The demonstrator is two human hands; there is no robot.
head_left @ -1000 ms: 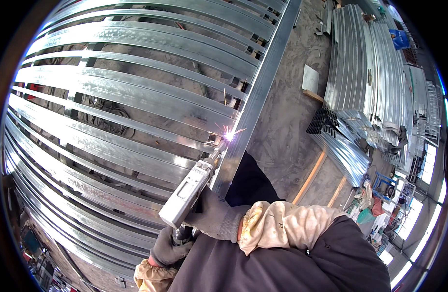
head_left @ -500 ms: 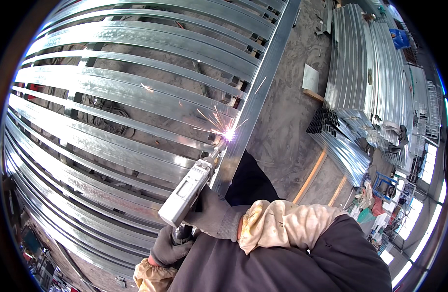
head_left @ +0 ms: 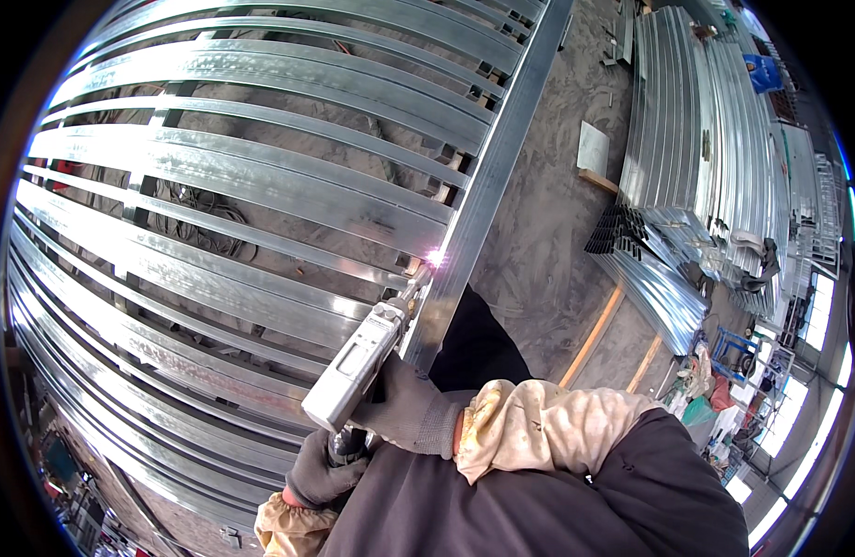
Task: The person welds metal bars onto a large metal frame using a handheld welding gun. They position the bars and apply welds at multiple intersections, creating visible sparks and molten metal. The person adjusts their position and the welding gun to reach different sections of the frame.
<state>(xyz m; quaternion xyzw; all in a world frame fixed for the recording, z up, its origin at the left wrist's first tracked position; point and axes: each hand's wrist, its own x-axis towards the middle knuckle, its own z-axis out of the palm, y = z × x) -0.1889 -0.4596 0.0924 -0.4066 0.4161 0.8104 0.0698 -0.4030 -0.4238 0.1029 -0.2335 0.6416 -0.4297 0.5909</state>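
Note:
My right hand (head_left: 409, 410), in a grey glove, is closed around the grip of a white handheld welding gun (head_left: 353, 369). My left hand (head_left: 318, 473), also gloved, closes around the black rear part of the gun, below its body. The nozzle points up and right, its tip at the joint between a slat and the long metal side rail (head_left: 504, 144). A small pinkish-white glow (head_left: 435, 258) shines there. Several shiny metal slats (head_left: 260, 200) run leftward from the rail. The gun's trigger is hidden by my right hand.
Stacked metal profiles (head_left: 673, 121) lie at the right, with a smaller bundle (head_left: 664, 302) nearer me. Wooden strips (head_left: 593, 336) lie on the floor. Dark coiled cables (head_left: 200, 223) show beneath the slats. My dark-clothed leg (head_left: 479, 343) is beside the rail.
The wide spray of orange sparks at the nozzle tip has died down to a small glow. Both hands and the welding gun stay almost exactly in place.

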